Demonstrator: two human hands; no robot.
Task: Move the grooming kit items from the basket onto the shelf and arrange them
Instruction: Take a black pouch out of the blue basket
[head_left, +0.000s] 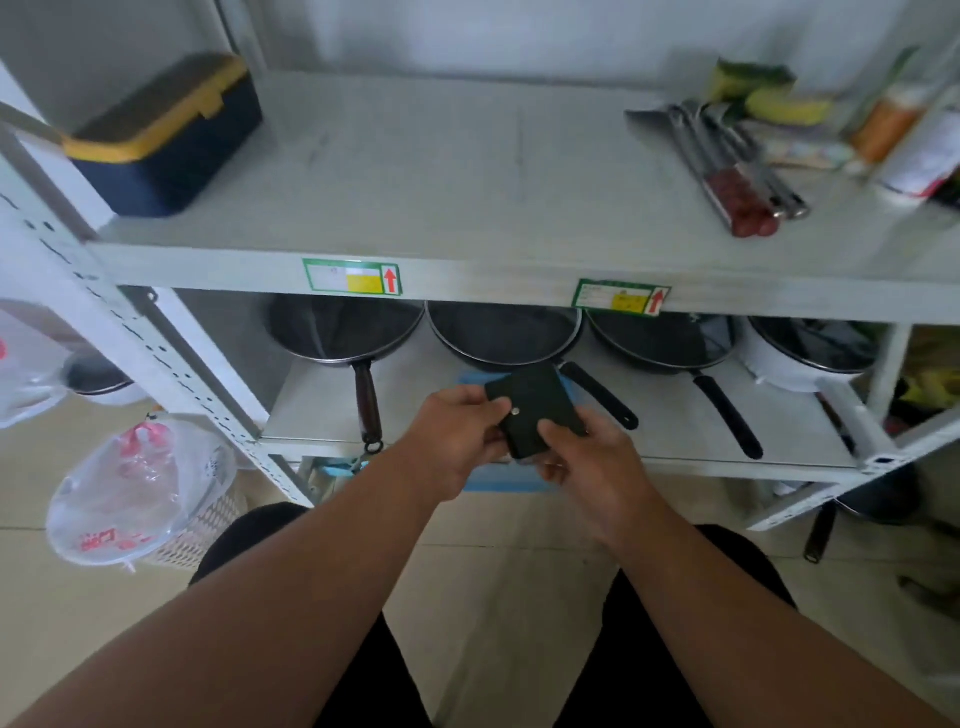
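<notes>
Pinching black pouch (535, 410) between left hand (457, 436) and right hand (587, 457).

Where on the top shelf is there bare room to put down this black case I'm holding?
The top shelf is bare across its middle, between the blue and yellow box on the left and the utensils on the right. The far right end is crowded with sponges and bottles.

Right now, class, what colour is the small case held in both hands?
Black, with a small silver snap; the case shows best in the head view.

Four pans (345, 327), two hands (457, 436), one black case (535, 405), two labels (352, 277)
</notes>
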